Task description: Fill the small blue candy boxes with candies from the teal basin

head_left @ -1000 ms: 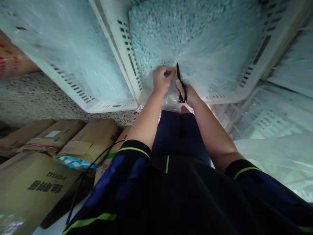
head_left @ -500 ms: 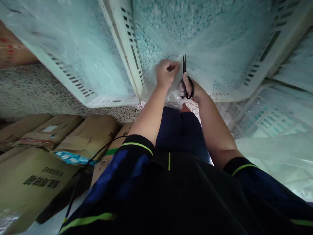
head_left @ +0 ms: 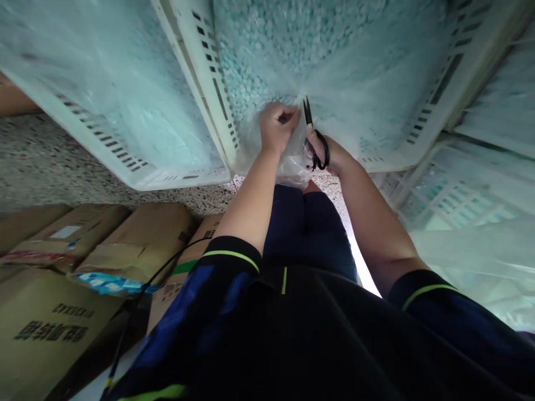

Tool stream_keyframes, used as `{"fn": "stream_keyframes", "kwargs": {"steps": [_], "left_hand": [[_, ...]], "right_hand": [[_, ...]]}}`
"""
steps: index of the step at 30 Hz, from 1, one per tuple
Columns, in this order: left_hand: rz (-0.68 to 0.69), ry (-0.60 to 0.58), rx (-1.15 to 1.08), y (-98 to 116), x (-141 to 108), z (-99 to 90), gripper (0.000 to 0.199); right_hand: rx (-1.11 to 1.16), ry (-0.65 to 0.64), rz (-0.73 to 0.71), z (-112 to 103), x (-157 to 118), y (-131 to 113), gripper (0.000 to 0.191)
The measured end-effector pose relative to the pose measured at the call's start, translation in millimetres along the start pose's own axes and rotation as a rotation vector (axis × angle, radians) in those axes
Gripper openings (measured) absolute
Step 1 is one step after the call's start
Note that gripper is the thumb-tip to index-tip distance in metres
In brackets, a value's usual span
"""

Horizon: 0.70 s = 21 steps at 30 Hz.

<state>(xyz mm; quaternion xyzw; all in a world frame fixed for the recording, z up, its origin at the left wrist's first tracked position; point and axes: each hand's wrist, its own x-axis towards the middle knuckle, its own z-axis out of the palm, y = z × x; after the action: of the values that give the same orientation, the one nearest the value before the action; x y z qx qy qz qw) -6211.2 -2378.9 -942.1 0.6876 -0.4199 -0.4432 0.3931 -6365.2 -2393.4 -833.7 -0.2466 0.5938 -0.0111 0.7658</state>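
Note:
Scissors (head_left: 308,113) with black handles are in my right hand (head_left: 321,146), their blades pointing away from me and nearly together. My left hand (head_left: 273,129) is closed in a pinch on the gathered neck of a clear plastic bag (head_left: 355,83), just left of the blade tips. Small pale blue-green pellets fill the bag, which lies in a white slotted crate (head_left: 228,125). Loose plastic from the bag hangs below my hands over the crate's near edge. Exactly where the blades meet the plastic is hard to make out.
A second white crate (head_left: 125,161) with a plastic-covered load stands on the left. Cardboard boxes (head_left: 137,234) line the speckled floor (head_left: 83,145) at lower left. More plastic-wrapped crates (head_left: 460,195) are on the right. A black cable (head_left: 167,262) runs near my left sleeve.
The scissor blades have come closer together and now tilt slightly left. My left hand keeps its pinch on the bag. The whole view has shifted a little.

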Motion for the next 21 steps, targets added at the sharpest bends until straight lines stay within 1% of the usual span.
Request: {"fn": "stream_keyframes", "kwargs": {"steps": [3, 6, 11, 13, 16, 21], "left_hand": [[0.016, 0.009, 0.010, 0, 0, 0.5, 0.042], [0.022, -0.011, 0.016, 1, -1, 0.7, 0.042], [0.046, 0.007, 0.074, 3, -2, 2.7, 0.044], [0.052, 0.015, 0.086, 3, -2, 4.1, 0.045], [0.038, 0.026, 0.090, 3, 0, 6.7, 0.044], [-0.012, 0.052, 0.079, 2, 2, 11.4, 0.034]], "right_hand": [[-0.008, -0.002, 0.010, 0, -2, -4, 0.073], [-0.012, 0.025, -0.011, 2, 0, -1, 0.071], [-0.077, 0.033, -0.162, 6, 7, 8, 0.074], [-0.103, 0.043, -0.195, 5, 9, 10, 0.074], [-0.135, 0.066, -0.174, 0, 14, 10, 0.074], [-0.188, 0.128, -0.160, -4, 28, 17, 0.072]]}}
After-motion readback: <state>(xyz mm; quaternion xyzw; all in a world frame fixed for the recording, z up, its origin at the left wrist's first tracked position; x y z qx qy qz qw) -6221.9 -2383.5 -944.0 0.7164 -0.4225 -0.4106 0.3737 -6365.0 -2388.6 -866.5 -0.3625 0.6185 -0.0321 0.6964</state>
